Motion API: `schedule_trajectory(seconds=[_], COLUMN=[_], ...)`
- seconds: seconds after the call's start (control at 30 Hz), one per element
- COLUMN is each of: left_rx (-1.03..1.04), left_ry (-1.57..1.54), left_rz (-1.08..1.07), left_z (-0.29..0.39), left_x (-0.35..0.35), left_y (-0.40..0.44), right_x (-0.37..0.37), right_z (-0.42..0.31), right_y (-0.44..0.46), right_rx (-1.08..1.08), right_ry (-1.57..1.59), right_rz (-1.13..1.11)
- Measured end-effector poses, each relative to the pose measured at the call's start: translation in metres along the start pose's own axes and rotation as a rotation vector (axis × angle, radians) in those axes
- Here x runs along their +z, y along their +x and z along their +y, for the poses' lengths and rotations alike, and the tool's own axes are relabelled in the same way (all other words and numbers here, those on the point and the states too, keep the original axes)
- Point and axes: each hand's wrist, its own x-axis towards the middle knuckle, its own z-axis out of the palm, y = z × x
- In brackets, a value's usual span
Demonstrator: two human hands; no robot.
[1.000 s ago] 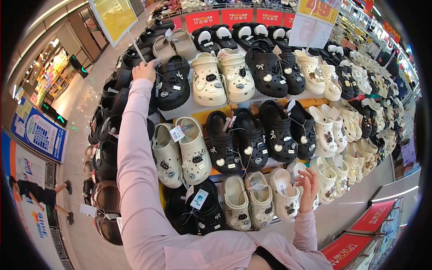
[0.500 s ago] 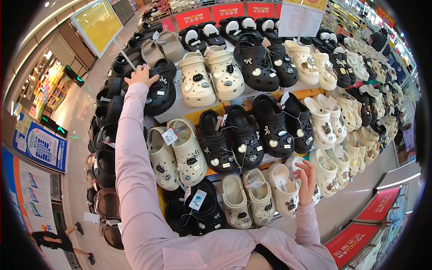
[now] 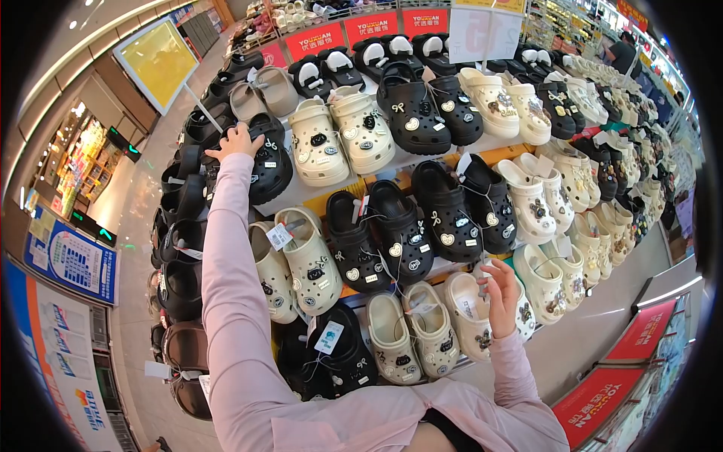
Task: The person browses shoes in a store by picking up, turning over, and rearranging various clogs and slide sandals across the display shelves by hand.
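My left hand (image 3: 236, 142) reaches to the far left of the display. Its fingers are spread across the heel end of a black clog (image 3: 269, 169) with white charms, the thumb on its right side; part of the clog is hidden beneath the hand. Right beside it stands a pair of cream clogs (image 3: 318, 143) with black and white charms. My right hand (image 3: 503, 297) is raised at the front right, fingers loosely bent and apart. It hovers by a cream clog (image 3: 468, 313) with a grey plastic piece near its opening; whether the fingertips touch that piece I cannot tell.
Tiered rows hold more black clogs (image 3: 380, 241) and cream clogs (image 3: 309, 260), many tied in pairs with cords and tags. A yellow sign (image 3: 157, 64) on a pole rises behind my left hand. Red banners (image 3: 373, 29) line the back, and a person (image 3: 622, 54) stands far right.
The view has shifted slightly. My left hand stays at the black clog, which now sits a little more turned under it. My right hand's fingers have curled a bit, beside the same cream clog.
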Motion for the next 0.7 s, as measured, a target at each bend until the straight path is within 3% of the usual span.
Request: schedule_trajectory(seconds=[0.07, 0.13, 0.2, 0.27, 0.37, 0.47, 0.5, 0.67, 0.7], left_rx=[-0.025, 0.139, 0.333, 0.508, 0.502, 0.42, 0.386, 0.36, 0.377], left_ry=[0.02, -0.028, -0.275, -0.266, -0.178, -0.18, -0.185, -0.055, -0.087], left_rz=[-0.005, 0.292, 0.288, 0.213, 0.091, 0.116, 0.029, 0.08, 0.1], left_z=[0.007, 0.021, 0.047, 0.08, 0.123, 0.139, 0.138, 0.121, 0.118], left_x=[0.0, 0.002, -0.002, -0.006, -0.017, -0.014, -0.02, -0.012, -0.006], left_y=[-0.002, -0.008, -0.013, -0.027, -0.053, -0.054, -0.054, -0.044, -0.042], right_x=[0.003, 0.01, 0.032, 0.065, 0.126, 0.182, 0.192, 0.222, 0.224], right_z=[-0.005, -0.016, -0.043, -0.051, -0.029, 0.015, 0.016, 0.009, 0.015], right_y=[0.002, 0.019, 0.045, 0.084, 0.153, 0.217, 0.226, 0.219, 0.221], right_rx=[0.055, -0.004, -0.115, -0.208, -0.234, -0.298, -0.278, -0.226, -0.295], right_ry=[0.04, -0.103, -0.176, -0.212, -0.255, -0.245, -0.302, -0.42, -0.375], right_rz=[-0.037, -0.131, -0.236, -0.294, -0.273, -0.18, -0.149, -0.094, -0.039])
